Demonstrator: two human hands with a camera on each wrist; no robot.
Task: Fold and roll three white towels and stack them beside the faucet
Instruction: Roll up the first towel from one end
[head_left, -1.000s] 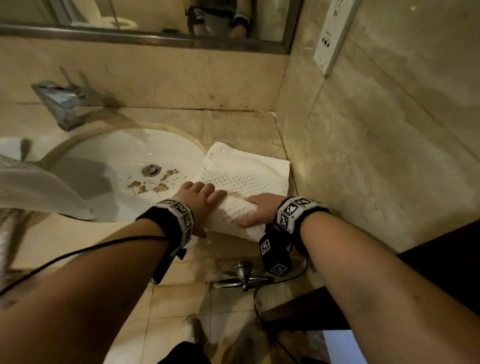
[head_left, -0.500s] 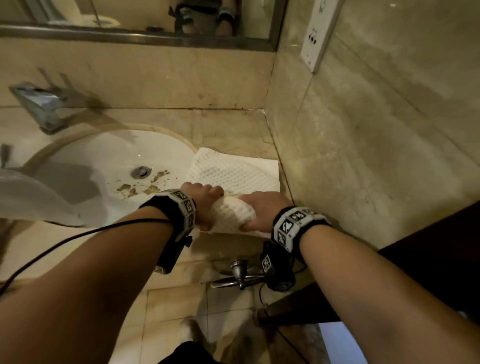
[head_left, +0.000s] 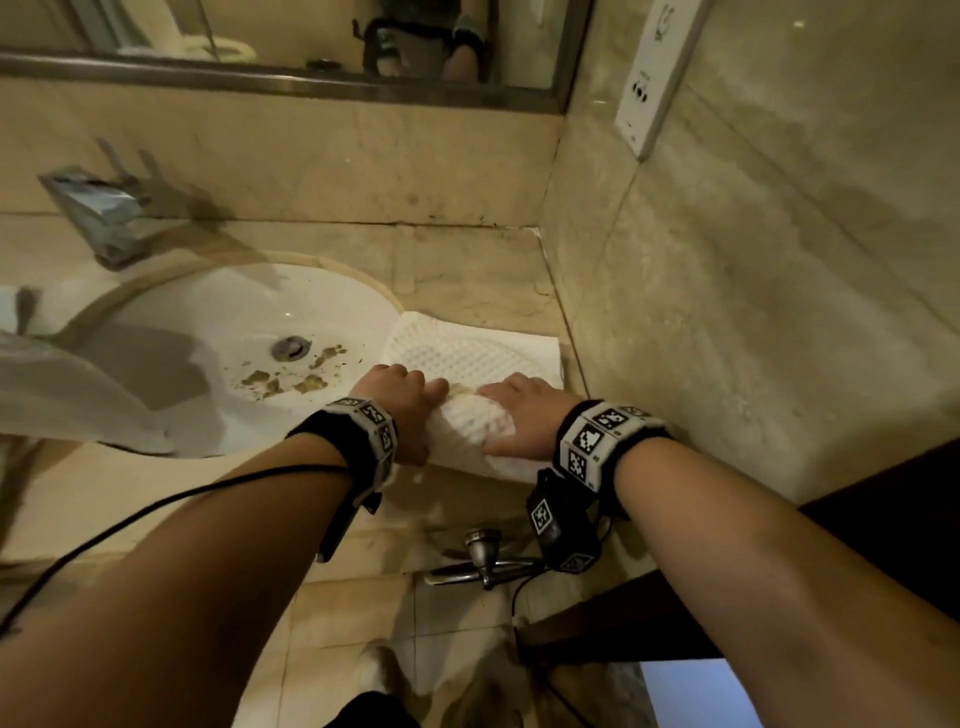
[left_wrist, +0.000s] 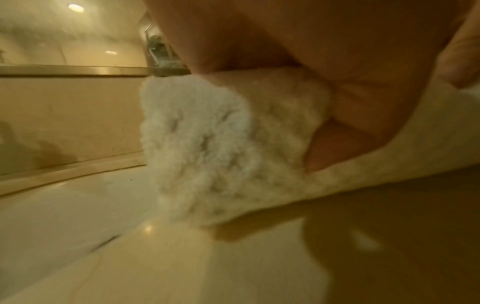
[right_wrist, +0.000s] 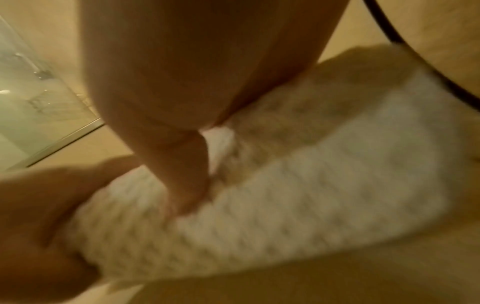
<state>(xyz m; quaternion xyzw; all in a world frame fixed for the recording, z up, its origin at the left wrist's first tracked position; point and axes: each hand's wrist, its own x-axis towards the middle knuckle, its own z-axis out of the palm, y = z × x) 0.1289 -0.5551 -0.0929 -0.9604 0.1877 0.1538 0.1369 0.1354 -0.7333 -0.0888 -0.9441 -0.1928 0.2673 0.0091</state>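
Observation:
A white waffle towel (head_left: 470, 351) lies on the counter right of the sink (head_left: 218, 317), its near end wound into a roll (head_left: 475, 423). My left hand (head_left: 397, 402) grips the roll's left end and my right hand (head_left: 519, 413) its right end, fingers curled over the top. From the left wrist, the left hand (left_wrist: 324, 61) has its thumb tucked under the fluffy roll (left_wrist: 207, 144). The right wrist picture is blurred: the right hand's (right_wrist: 182, 82) thumb digs into the roll (right_wrist: 311, 195). The faucet (head_left: 101, 208) stands at the back left.
Another white cloth (head_left: 67, 400) drapes over the sink's left side. Brown debris (head_left: 291, 379) lies by the drain. The tiled side wall (head_left: 727, 312) runs right beside the towel, with a socket plate (head_left: 649, 88). A mirror (head_left: 285, 36) hangs behind. A valve (head_left: 483, 556) sits below the counter.
Both hands have rolled the towel away from me. The roll has grown thicker and the flat part beyond it shorter. My fingers went from lying flat to curling over the roll.

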